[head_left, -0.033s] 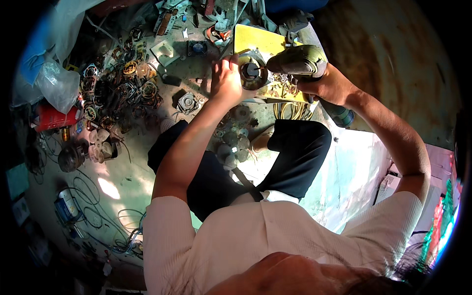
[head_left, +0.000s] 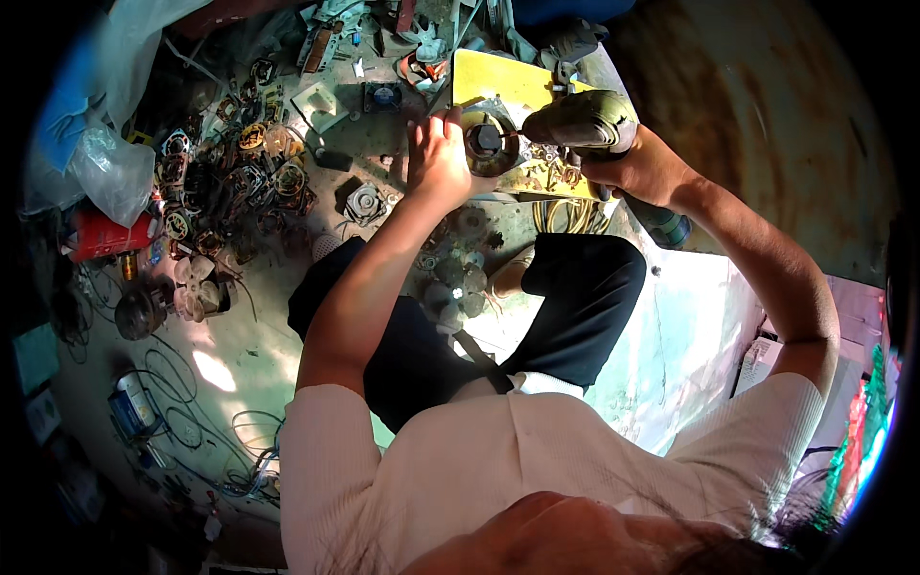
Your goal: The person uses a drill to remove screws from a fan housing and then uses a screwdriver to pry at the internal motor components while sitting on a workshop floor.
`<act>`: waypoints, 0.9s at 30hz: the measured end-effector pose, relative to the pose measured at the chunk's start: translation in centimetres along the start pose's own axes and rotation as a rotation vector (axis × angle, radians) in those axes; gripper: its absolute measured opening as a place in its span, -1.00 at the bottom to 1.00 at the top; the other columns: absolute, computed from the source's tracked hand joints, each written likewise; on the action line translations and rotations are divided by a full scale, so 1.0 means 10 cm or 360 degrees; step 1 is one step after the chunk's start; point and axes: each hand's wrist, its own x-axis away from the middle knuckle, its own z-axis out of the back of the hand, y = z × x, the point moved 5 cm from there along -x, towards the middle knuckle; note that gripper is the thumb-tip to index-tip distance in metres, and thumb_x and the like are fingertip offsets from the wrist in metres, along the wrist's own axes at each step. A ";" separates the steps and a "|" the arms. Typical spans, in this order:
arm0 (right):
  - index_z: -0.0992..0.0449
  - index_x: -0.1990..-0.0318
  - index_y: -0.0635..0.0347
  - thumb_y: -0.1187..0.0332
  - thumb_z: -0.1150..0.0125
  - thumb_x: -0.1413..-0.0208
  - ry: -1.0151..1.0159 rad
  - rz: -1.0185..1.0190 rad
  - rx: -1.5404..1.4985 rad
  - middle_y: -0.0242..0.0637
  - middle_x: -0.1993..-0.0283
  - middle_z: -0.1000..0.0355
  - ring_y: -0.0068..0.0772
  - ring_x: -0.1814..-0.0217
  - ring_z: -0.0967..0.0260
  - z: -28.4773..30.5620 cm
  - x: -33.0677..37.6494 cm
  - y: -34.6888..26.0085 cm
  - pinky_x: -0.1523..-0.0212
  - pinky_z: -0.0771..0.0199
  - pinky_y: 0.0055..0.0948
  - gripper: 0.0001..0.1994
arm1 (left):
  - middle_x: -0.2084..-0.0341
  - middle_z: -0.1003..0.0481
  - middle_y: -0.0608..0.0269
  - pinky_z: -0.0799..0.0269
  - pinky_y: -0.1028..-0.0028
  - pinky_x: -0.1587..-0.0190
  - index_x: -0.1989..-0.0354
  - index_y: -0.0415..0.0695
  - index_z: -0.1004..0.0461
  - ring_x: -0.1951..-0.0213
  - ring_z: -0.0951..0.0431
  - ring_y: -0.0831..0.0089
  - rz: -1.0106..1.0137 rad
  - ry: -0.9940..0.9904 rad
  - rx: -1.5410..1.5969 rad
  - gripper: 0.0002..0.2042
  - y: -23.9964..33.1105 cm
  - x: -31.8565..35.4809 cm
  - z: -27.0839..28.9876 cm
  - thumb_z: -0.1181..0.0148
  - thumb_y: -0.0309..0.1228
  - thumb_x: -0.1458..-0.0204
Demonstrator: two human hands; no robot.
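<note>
Drill (head_left: 580, 122) being pointed at round metal housing (head_left: 489, 140) over yellow board (head_left: 498, 77)

The bulky, olive-green drill is being grasped by the right hand (head_left: 640, 168) at the board's right side; the dark-centred housing is being flanked by the bent left hand (head_left: 441, 158) at the board's left edge, its hold impossible to tell. Small brassy scraps (head_left: 556, 172) are being borne by the flat board.

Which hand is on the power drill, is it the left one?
No, the right hand grips the power drill, while the left hand is at the round metal part.
</note>
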 end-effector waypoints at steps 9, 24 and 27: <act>-0.52 0.13 0.25 0.48 -0.33 -0.12 -0.0033 -0.0149 -0.0230 -0.40 0.43 -0.45 -0.60 0.45 -0.39 -0.02 0.06 0.36 0.44 -0.43 -0.52 -0.82 | -0.23 -0.21 -0.19 0.38 -0.34 -0.38 -0.37 0.42 -0.26 -0.38 -0.05 -0.20 -0.0314 -0.0016 -0.0541 -0.09 0.17 0.01 0.09 -0.49 0.05 0.32; -0.55 0.03 0.23 0.34 -0.35 -0.16 -0.0091 -0.0213 -0.0097 -0.38 0.36 -0.52 -0.61 0.42 -0.44 -0.01 0.01 0.33 0.36 -0.51 -0.54 -0.73 | -0.23 -0.26 0.15 0.25 -0.27 -0.39 -0.26 0.01 -0.30 -0.36 -0.13 0.12 -0.0282 -0.0114 -0.0539 -0.08 0.13 -0.06 0.00 -0.54 0.04 0.37; -0.61 0.25 0.32 0.35 -0.33 -0.08 0.0018 -0.0109 -0.0167 -0.33 0.50 -0.49 -0.54 0.50 -0.42 -0.03 0.00 0.36 0.40 -0.46 -0.49 -0.81 | -0.24 -0.25 0.12 0.25 -0.27 -0.40 -0.25 -0.02 -0.30 -0.37 -0.13 0.12 -0.0279 -0.0107 -0.0548 -0.08 0.12 -0.07 -0.01 -0.53 0.05 0.36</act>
